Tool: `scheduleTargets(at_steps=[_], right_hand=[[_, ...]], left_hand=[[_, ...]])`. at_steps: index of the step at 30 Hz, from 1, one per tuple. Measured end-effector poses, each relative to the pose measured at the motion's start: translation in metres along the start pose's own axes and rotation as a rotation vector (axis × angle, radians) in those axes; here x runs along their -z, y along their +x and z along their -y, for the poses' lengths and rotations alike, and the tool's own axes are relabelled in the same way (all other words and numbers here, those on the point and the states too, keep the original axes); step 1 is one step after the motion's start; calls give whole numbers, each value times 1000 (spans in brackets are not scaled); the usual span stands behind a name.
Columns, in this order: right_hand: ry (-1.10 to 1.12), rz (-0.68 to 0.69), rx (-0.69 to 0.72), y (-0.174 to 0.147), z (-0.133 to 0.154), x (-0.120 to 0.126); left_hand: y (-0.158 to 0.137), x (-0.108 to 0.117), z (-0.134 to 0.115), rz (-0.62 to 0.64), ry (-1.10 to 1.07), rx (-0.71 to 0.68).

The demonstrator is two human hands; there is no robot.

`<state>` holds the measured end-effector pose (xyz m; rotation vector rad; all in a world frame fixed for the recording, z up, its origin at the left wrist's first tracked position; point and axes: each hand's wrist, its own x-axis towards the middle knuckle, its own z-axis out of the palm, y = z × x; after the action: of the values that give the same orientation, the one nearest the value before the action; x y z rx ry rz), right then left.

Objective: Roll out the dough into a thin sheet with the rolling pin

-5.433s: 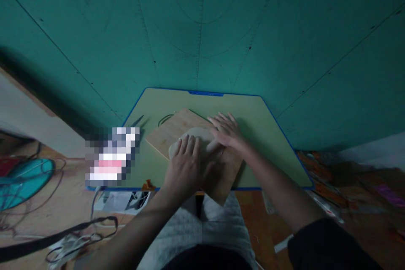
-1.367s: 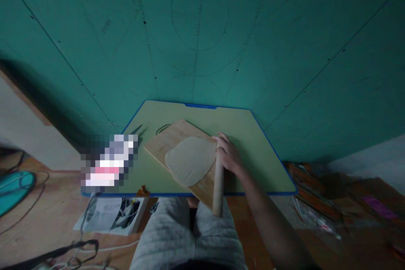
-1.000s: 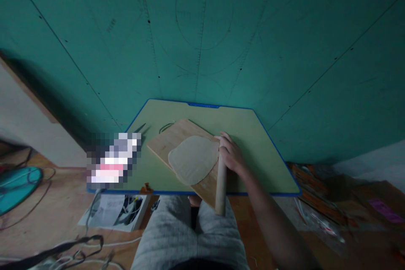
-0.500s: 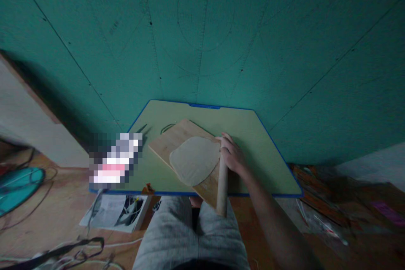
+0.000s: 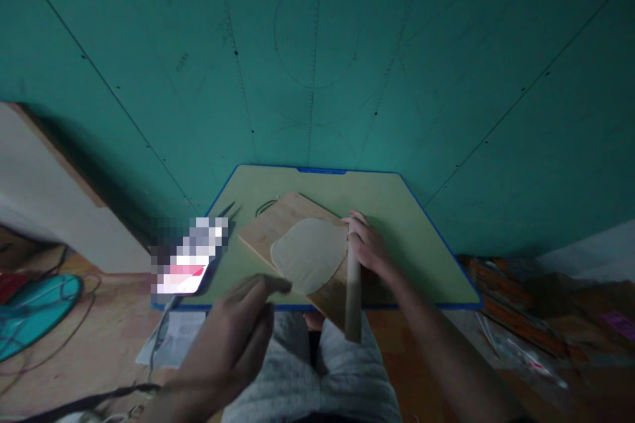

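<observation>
On the table [image 5: 421,264] before the wall [image 5: 317,99], the board [image 5: 268,221] carries the dough [image 5: 310,254], with the rolling pin [image 5: 353,297] and right hand [image 5: 367,239] to the dough's right, the device [image 5: 191,261] well to its left, and the left hand [image 5: 241,327] between device and board, near the front edge.

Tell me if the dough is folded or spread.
Spread: the dough lies as one broad, flat sheet on the board, with a rounded outline and no fold showing.

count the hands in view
2. The right hand grips the far end of the rolling pin, right of the flat dough; the blurred left hand is by the near left edge of the cutting board. No others show.
</observation>
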<state>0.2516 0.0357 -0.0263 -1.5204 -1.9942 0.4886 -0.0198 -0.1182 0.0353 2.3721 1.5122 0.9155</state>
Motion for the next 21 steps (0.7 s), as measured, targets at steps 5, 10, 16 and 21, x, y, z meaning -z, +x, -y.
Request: scheduleTargets(at_steps=[5,10,16,21], right_hand=[[4,-28,40,0,-3,-3],[9,-64,48,-2,-2,-3],[15,-79,37,-4,-1,-2],[30,-83,69,-5,1,1]], left_hand=[[54,-45,38,32,196,-8],[69,-68,33,91,245,-190],[69,-94,23,189,325,-224],[72,-102,26,197,407,-230]])
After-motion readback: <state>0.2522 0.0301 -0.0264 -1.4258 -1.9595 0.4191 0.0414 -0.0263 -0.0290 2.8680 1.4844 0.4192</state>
